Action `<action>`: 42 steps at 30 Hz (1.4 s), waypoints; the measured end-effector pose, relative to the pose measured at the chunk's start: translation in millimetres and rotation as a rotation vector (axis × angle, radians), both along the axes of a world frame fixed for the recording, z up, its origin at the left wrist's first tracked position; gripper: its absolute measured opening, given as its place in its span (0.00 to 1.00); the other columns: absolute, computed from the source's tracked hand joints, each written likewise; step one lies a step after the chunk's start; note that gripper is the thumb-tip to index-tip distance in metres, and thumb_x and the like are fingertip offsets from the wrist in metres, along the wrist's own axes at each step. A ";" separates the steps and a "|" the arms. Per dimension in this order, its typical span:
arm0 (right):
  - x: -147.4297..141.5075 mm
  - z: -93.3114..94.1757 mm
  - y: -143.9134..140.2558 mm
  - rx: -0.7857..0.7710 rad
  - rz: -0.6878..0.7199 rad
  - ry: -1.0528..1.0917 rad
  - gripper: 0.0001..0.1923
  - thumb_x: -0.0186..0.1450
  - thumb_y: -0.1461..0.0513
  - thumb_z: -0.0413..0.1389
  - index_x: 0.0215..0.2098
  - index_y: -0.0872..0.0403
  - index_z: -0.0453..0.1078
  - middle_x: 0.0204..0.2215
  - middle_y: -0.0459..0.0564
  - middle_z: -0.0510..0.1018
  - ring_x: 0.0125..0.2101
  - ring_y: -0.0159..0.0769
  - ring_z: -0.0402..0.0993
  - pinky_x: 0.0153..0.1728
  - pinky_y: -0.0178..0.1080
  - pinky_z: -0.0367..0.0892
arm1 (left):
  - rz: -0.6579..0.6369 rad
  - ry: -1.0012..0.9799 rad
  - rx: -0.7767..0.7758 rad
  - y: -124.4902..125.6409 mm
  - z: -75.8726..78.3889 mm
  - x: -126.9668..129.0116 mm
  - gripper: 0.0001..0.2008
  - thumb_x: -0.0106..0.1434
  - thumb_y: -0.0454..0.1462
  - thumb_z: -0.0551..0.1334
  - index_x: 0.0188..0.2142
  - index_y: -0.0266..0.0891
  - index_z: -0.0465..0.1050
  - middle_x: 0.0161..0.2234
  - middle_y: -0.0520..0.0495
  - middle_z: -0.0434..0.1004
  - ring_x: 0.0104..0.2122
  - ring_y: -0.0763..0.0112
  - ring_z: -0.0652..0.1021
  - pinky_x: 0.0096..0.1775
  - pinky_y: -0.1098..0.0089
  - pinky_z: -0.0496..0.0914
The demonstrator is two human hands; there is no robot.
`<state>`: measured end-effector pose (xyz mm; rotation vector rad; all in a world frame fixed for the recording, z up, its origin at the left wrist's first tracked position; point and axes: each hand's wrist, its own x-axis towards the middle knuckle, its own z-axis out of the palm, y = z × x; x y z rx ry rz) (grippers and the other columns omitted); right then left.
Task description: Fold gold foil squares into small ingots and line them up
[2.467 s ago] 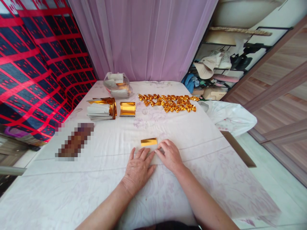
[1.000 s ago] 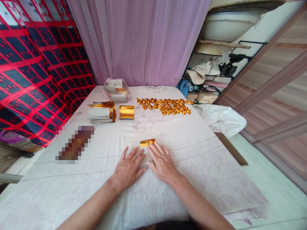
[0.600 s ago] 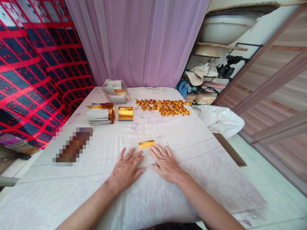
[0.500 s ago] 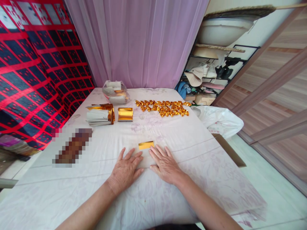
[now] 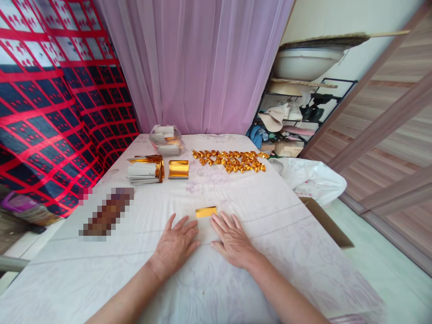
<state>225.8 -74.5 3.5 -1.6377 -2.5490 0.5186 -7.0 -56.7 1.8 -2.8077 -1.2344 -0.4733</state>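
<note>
Both forearms are bare up to the bottom edge of the picture, with no sleeves in view. The left hand [image 5: 175,246] and right hand [image 5: 233,240] wear no gloves, rings, watch or bracelet.

Your frame is bright and evenly lit: soft daylight through the pink curtain [image 5: 209,67] at the far edge of the surface [image 5: 256,211]. Shadows are faint; you only get thin soft ones under the left hand [image 5: 175,246] and right hand [image 5: 232,240]. The gold foil sheet [image 5: 206,212] just beyond your fingertips and the foil stack [image 5: 178,168] near the far left corner throw small specular glints, not blown out. Focus is sharp across the middle. Wide-angle distortion is strong: door frame lines at the right bow and the red grid cloth [image 5: 50,112] at the left curves. A pixelated block [image 5: 106,217] masks a patch by the left edge.
</note>
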 end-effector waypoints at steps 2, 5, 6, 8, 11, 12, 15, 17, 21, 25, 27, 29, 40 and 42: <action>-0.2 -1.0 0.0 0.005 -0.001 -0.007 0.35 0.69 0.45 0.43 0.69 0.51 0.45 0.69 0.47 0.46 0.68 0.46 0.35 0.65 0.58 0.32 | 0.060 -0.025 0.020 -0.9 0.7 9.8 0.13 0.68 0.44 0.55 0.42 0.43 0.76 0.51 0.48 0.77 0.56 0.57 0.71 0.63 0.49 0.50; -0.6 -1.8 -0.4 0.014 -0.006 -0.009 0.35 0.69 0.45 0.42 0.69 0.51 0.45 0.69 0.47 0.46 0.68 0.47 0.35 0.65 0.58 0.33 | 0.045 -0.024 0.027 -0.3 0.2 25.9 0.17 0.69 0.44 0.53 0.49 0.43 0.74 0.54 0.47 0.75 0.57 0.58 0.70 0.63 0.51 0.49; -0.7 -2.1 -0.5 0.020 -0.005 -0.004 0.35 0.70 0.44 0.42 0.69 0.51 0.44 0.69 0.47 0.46 0.68 0.47 0.35 0.65 0.58 0.33 | 0.025 -0.004 0.022 0.5 -0.7 29.5 0.18 0.69 0.45 0.52 0.53 0.43 0.71 0.55 0.47 0.74 0.58 0.58 0.69 0.63 0.51 0.48; -0.5 -3.1 -0.7 0.032 0.000 0.009 0.35 0.70 0.44 0.41 0.70 0.51 0.43 0.69 0.47 0.45 0.68 0.47 0.35 0.65 0.58 0.33 | -0.020 0.042 0.011 2.3 -3.6 32.2 0.22 0.70 0.47 0.51 0.59 0.44 0.66 0.57 0.48 0.72 0.59 0.58 0.68 0.64 0.51 0.45; 0.1 -5.4 -0.5 0.038 0.007 0.015 0.36 0.69 0.44 0.41 0.70 0.50 0.42 0.69 0.47 0.46 0.68 0.48 0.36 0.65 0.59 0.34 | -0.075 0.100 0.010 4.3 -8.8 27.0 0.25 0.71 0.49 0.48 0.63 0.44 0.60 0.60 0.48 0.68 0.60 0.57 0.66 0.64 0.51 0.41; 0.4 -6.0 -0.3 0.037 0.009 0.014 0.36 0.69 0.44 0.42 0.70 0.50 0.42 0.69 0.47 0.46 0.68 0.48 0.36 0.65 0.59 0.34 | -0.085 0.110 0.014 4.6 -10.2 24.1 0.26 0.71 0.50 0.47 0.64 0.45 0.58 0.61 0.48 0.67 0.61 0.58 0.65 0.64 0.51 0.40; 1.1 -5.8 -0.1 0.032 0.012 0.017 0.36 0.69 0.45 0.43 0.70 0.49 0.43 0.69 0.47 0.46 0.68 0.49 0.36 0.65 0.60 0.35 | -0.096 0.128 0.009 4.8 -12.8 15.3 0.27 0.71 0.50 0.46 0.66 0.48 0.53 0.62 0.49 0.66 0.62 0.60 0.63 0.64 0.51 0.41; 1.2 -4.4 -0.4 0.028 0.010 0.025 0.35 0.69 0.45 0.44 0.69 0.49 0.44 0.69 0.47 0.46 0.68 0.48 0.37 0.65 0.59 0.35 | -0.101 0.137 -0.001 5.0 -13.4 10.6 0.27 0.71 0.50 0.46 0.66 0.49 0.52 0.62 0.49 0.64 0.63 0.59 0.62 0.64 0.50 0.42; 0.9 -2.5 -1.1 0.026 0.003 0.042 0.35 0.69 0.46 0.46 0.69 0.49 0.46 0.69 0.47 0.47 0.68 0.48 0.37 0.65 0.58 0.35 | -0.095 0.155 -0.010 5.2 -14.3 3.6 0.25 0.71 0.50 0.46 0.65 0.52 0.54 0.63 0.50 0.63 0.63 0.58 0.62 0.64 0.49 0.44; 1.5 -2.9 -1.5 0.028 -0.010 0.039 0.34 0.69 0.48 0.46 0.69 0.49 0.46 0.68 0.46 0.48 0.68 0.48 0.36 0.65 0.59 0.34 | -0.084 0.161 0.001 4.4 -15.2 -0.6 0.25 0.71 0.50 0.47 0.65 0.52 0.55 0.64 0.50 0.62 0.63 0.59 0.62 0.64 0.50 0.44; 2.6 -2.3 -2.2 0.023 -0.019 0.028 0.35 0.69 0.47 0.46 0.69 0.50 0.46 0.68 0.47 0.48 0.68 0.48 0.36 0.65 0.59 0.35 | -0.089 0.149 0.017 4.1 -15.6 -1.3 0.25 0.71 0.49 0.47 0.65 0.51 0.55 0.64 0.50 0.62 0.62 0.59 0.62 0.64 0.50 0.44; 3.5 -0.5 -3.3 0.019 -0.044 0.011 0.35 0.69 0.47 0.46 0.69 0.51 0.46 0.69 0.48 0.47 0.68 0.49 0.36 0.65 0.59 0.36 | -0.094 0.139 0.030 4.1 -16.2 -1.3 0.25 0.71 0.49 0.48 0.65 0.51 0.56 0.63 0.50 0.63 0.62 0.59 0.63 0.64 0.50 0.43; 2.4 4.3 -8.3 0.009 0.056 0.028 0.33 0.69 0.48 0.46 0.69 0.50 0.47 0.68 0.48 0.49 0.68 0.50 0.36 0.65 0.62 0.33 | -0.093 0.123 -0.013 5.7 -17.9 -0.8 0.25 0.71 0.48 0.49 0.65 0.52 0.56 0.63 0.50 0.62 0.63 0.58 0.61 0.64 0.49 0.41; 8.2 5.0 -9.1 0.011 0.030 0.016 0.33 0.69 0.48 0.46 0.68 0.50 0.49 0.68 0.48 0.50 0.68 0.49 0.36 0.65 0.61 0.33 | -0.098 0.116 -0.027 6.7 -18.3 -2.1 0.25 0.70 0.48 0.49 0.65 0.52 0.56 0.64 0.50 0.62 0.64 0.58 0.60 0.64 0.49 0.41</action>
